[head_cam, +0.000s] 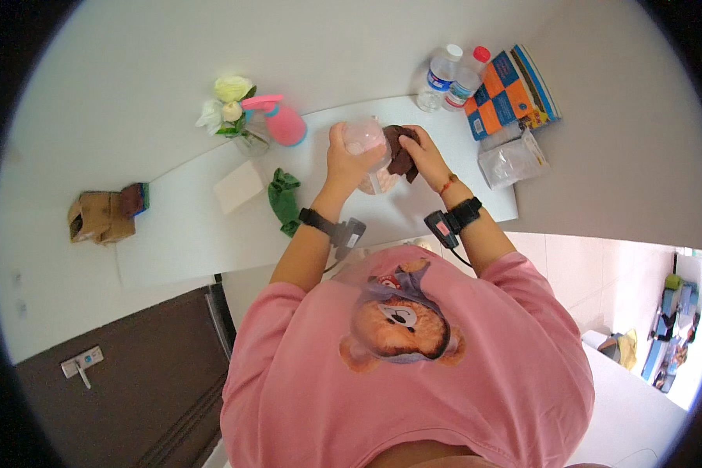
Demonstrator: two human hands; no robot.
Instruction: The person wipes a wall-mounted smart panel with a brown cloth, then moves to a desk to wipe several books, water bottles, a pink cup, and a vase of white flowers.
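Note:
My left hand (351,161) is wrapped around a clear and pale pink container (365,136), perhaps a cup or jar, held over the white table (444,202). Its lower part looks pinkish and patterned, and my fingers cover some of its side. A crumpled dark brown cloth (402,153) is pinched in my right hand (424,153), pressed to the container's right side or just beside it. To the left of my left forearm lies a bunched green cloth (284,199). Next to that is a white block or box (240,186).
At the back left stand a pink spray bottle (288,125) and a glass vase (251,142) with flowers. Two plastic water bottles (437,82), books (494,96) and a clear plastic packet (515,159) occupy the right. A brown box (98,216) sits far left, above a dark door (134,345).

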